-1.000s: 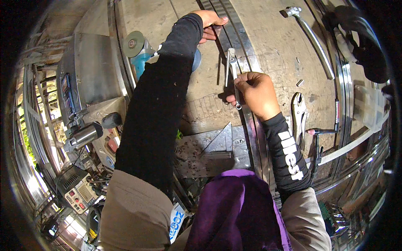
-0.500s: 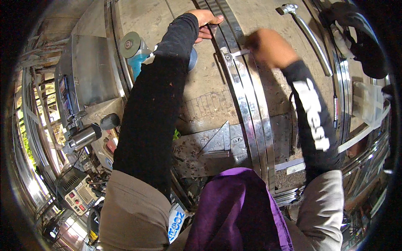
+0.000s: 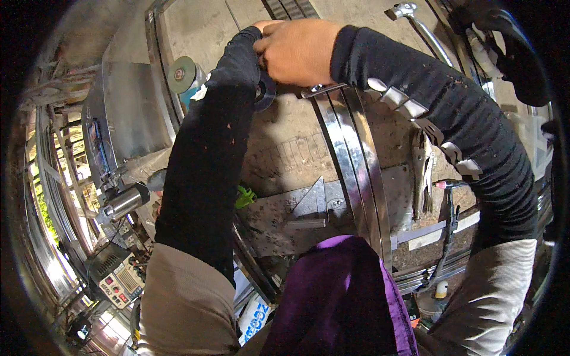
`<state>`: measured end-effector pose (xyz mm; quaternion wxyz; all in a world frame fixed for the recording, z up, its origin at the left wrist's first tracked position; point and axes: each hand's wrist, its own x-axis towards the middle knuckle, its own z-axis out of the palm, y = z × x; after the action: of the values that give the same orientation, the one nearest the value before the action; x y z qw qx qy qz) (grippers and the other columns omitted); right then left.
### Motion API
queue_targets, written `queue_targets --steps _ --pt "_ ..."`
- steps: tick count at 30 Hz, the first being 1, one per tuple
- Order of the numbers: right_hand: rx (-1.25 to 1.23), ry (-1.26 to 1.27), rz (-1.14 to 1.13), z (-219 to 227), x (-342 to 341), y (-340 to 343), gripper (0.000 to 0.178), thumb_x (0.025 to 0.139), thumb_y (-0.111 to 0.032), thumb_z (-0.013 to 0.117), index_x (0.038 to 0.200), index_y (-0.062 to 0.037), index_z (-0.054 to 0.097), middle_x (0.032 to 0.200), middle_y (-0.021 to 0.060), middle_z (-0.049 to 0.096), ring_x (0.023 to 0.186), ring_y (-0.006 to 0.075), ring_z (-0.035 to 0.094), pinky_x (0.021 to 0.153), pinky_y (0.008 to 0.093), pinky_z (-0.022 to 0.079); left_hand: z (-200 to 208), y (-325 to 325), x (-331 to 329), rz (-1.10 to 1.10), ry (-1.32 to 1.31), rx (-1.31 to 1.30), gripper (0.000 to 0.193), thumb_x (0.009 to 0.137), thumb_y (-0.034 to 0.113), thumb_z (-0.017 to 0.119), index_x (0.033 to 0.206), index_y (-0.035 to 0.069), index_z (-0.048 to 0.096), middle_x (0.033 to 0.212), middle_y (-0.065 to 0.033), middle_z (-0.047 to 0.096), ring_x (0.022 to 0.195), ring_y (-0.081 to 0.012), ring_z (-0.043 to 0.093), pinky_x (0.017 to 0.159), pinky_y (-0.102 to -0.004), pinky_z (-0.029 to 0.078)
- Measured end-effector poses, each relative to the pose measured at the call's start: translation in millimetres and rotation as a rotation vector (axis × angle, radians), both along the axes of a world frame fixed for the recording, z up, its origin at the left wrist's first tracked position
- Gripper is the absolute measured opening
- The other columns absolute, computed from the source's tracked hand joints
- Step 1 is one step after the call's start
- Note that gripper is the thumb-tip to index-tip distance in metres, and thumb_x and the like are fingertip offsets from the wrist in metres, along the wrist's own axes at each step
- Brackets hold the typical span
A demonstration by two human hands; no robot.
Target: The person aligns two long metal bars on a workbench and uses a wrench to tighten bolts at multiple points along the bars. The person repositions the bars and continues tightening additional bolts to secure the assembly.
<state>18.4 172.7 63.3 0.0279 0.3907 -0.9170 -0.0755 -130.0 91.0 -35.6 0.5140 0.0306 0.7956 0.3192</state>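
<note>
Both hands meet at the top middle, over the far part of the workbench. My right hand (image 3: 303,52) is closed, its fingers curled toward my left hand; whatever they hold, if anything, is hidden. Only a strip of my left hand (image 3: 268,25) shows behind it, with its fingers out of sight. Long shiny metal strips (image 3: 356,160) run side by side from beneath my right hand toward me. A small metal piece (image 3: 322,90) lies across them just below that hand. Next to my left sleeve is a dark round disc (image 3: 265,94).
A teal angle grinder (image 3: 189,95) stands left of my left arm. Beyond my right arm lies a hammer (image 3: 409,18). Locking pliers (image 3: 423,172) rest under that arm. A triangular set square (image 3: 313,199) is on a metal plate, and a welding machine (image 3: 119,279) stands lower left.
My right hand has swung left from the right side of the strips to meet my left hand. My right forearm now crosses the bench, uncovering the pliers. My left hand has shifted slightly left.
</note>
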Motion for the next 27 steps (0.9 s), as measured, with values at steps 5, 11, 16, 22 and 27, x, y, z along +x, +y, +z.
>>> queue_targets --steps 5,11,16,22,27 --pt "-0.980 -0.482 -0.026 -10 29 -7 0.031 0.085 -0.006 0.074 0.115 0.0007 0.073 0.121 0.0127 0.073 0.112 0.0272 0.069 0.102 0.0395 0.055 -23 -14 -23 -0.093 -0.146 0.157 0.050 0.083 0.058 0.083 0.094 0.011 0.072 0.075 0.0001 0.065 0.067 -0.0137 0.065 0.062 -0.0304 0.050" --pt "-1.099 -0.045 -0.554 0 90 18 0.031 0.091 -0.011 0.078 0.117 0.0048 0.071 0.110 0.0099 0.075 0.098 0.0215 0.071 0.088 0.0357 0.056 13 -9 5 -0.071 -0.015 -0.078 0.038 0.090 0.054 0.079 0.096 0.016 0.071 0.098 -0.0016 0.075 0.090 -0.0129 0.071 0.079 -0.0346 0.051" --pt "-2.274 -0.397 -1.491 -60 201 -6 0.020 0.092 -0.013 0.077 0.100 0.0046 0.073 0.089 0.0095 0.074 0.080 0.0165 0.068 0.074 0.0314 0.055 25 -15 14 -0.067 0.044 -0.052 0.046 0.083 0.064 0.081 0.093 0.021 0.069 0.098 0.0010 0.073 0.100 -0.0121 0.070 0.087 -0.0343 0.047" --pt "-2.306 -1.420 -1.177 -44 226 -117 0.029 0.099 -0.012 0.072 0.126 -0.0023 0.069 0.105 0.0035 0.072 0.091 0.0120 0.068 0.081 0.0232 0.056 27 -20 16 -0.074 0.067 -0.025 0.047 0.081 0.063 0.083 0.093 0.019 0.070 0.098 0.0006 0.071 0.100 -0.0140 0.069 0.089 -0.0348 0.047" --pt "-2.713 -1.300 -1.061 -61 223 -161 0.037 0.105 -0.009 0.063 0.140 0.0007 0.061 0.109 0.0040 0.072 0.089 0.0094 0.065 0.079 0.0229 0.054 33 -19 19 -0.047 0.075 -0.040 0.048 0.080 0.064 0.083 0.092 0.019 0.070 0.095 0.0010 0.069 0.098 -0.0140 0.069 0.088 -0.0359 0.047"
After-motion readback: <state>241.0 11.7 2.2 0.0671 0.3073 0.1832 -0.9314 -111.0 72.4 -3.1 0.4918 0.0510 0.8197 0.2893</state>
